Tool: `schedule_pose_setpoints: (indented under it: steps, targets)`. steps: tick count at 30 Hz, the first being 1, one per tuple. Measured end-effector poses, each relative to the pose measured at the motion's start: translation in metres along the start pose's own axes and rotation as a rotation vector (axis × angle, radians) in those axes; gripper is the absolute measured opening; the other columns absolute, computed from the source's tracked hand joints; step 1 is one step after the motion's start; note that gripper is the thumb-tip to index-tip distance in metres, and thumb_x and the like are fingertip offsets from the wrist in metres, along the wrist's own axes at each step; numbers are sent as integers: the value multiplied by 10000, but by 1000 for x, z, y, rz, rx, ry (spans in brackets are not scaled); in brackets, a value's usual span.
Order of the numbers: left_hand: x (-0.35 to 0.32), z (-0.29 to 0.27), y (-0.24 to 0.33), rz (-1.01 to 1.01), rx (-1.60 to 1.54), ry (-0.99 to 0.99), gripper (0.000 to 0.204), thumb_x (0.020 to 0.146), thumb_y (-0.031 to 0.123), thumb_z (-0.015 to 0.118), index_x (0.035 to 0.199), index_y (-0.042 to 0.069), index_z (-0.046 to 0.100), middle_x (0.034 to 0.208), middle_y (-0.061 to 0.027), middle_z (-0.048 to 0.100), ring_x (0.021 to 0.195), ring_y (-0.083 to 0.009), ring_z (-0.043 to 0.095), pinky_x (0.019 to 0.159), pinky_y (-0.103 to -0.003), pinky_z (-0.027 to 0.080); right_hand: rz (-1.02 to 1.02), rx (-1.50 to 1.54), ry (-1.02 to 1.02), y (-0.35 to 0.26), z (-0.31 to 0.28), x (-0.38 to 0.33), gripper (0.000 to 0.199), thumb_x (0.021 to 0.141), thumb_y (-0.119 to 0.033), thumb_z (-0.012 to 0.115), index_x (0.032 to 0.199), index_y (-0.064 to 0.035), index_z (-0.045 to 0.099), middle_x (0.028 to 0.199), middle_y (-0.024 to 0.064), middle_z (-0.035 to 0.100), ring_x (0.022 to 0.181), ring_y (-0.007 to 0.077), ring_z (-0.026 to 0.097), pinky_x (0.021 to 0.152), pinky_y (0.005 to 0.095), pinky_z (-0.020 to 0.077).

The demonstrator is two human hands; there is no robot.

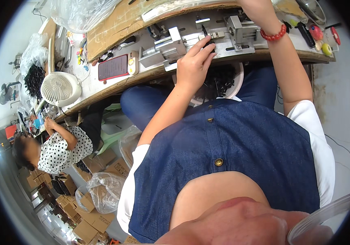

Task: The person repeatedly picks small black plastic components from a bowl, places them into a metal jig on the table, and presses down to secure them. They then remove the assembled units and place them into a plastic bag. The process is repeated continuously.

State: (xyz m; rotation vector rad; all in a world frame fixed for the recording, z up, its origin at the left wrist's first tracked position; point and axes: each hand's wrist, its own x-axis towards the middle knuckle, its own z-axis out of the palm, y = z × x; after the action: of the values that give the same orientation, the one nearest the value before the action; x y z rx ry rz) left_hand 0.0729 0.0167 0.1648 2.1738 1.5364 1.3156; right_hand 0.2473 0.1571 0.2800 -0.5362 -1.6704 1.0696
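My left hand (194,63) reaches to the metal clamping fixture (173,45) on the bench. Its fingers are stretched out and apart, with the tips at a small black part (211,40) in the middle of the fixture. Whether they grip that part I cannot tell. My right hand (258,14), with a red bead bracelet (273,33) at the wrist, is raised past the fixture's right block (240,34). The upper edge of the picture cuts off its fingers. Between my knees, below the bench edge, stands a white basket (237,81) of black parts (220,79).
A phone (113,67) and a white fan (60,88) stand left on the bench (91,87). Cardboard (114,24) lies behind. At right are a black-handled tool (305,34) and a yellow tape roll (326,49). A co-worker (63,145) sits at left near cardboard boxes (87,230).
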Motion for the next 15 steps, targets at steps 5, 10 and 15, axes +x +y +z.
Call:
schedule_pose_setpoints:
  steps: [5,10,15]
  targets:
    - [8,-8,2,24,0,-47,345,850,115,817,1188,105,749,1243,-75,729,701,-172,705,661,-287,580,159,-3,80,-7,4,-56,228,959,-58,703,1178,-12,660,1062,68,724,1004,174,691,902,313,538]
    - [63,-38,0,126,52,69,295,878,121,788,1170,106,754,1170,-97,724,645,-153,656,600,-287,538,-170,-624,-134,-18,17,-103,204,905,-108,732,1097,-49,693,1182,93,674,1119,285,618,978,372,480]
    - [164,-41,-5,43,284,17,212,891,188,723,1045,44,751,1049,-166,705,942,-381,692,839,-457,552,-164,-840,-237,7,30,-130,211,880,-88,725,1077,-45,664,1244,69,649,1133,296,576,991,412,478]
